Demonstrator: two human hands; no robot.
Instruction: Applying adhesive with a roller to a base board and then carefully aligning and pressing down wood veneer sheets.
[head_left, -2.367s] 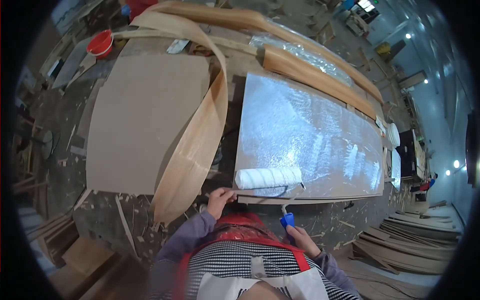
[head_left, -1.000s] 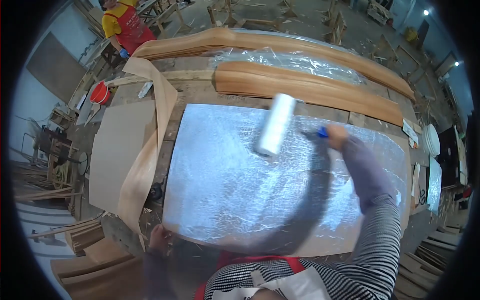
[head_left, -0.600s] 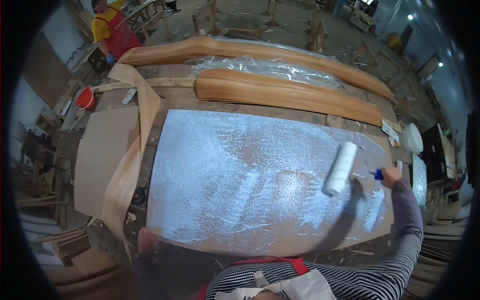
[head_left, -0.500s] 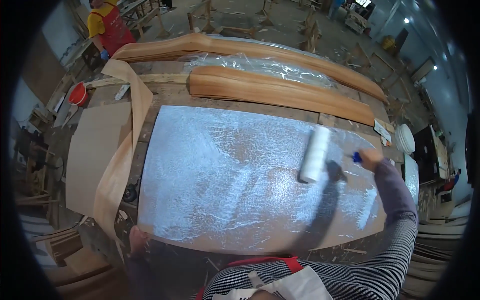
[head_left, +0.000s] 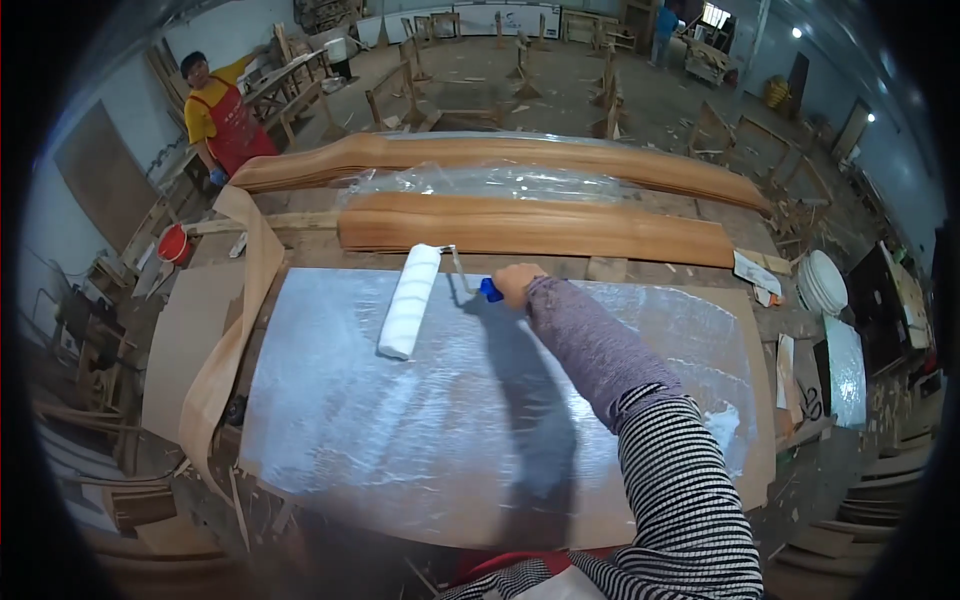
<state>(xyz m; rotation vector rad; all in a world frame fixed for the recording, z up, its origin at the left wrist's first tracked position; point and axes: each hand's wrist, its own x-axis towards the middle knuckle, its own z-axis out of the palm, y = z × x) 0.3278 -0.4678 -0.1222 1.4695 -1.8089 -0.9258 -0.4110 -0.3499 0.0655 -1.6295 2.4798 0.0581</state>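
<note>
While the right hand (head_left: 517, 283) is gripping the blue handle (head_left: 490, 290), the white roller (head_left: 411, 302) is sitting over the panel (head_left: 762, 400), left of its middle by the far edge — it's shifting there from the right side, so coating is probably being worked leftward. Contact isn't showing clearly. Its long axis is running near-to-far, the far end leaning right, with the wire arm (head_left: 458, 268) joining there; the handle is pointing left — left hand isn't showing, state can't be told.

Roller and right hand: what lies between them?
The head view shows the blue handle, gripped by the right hand, and a bent metal rod running from it to the far end of the roller.
</note>
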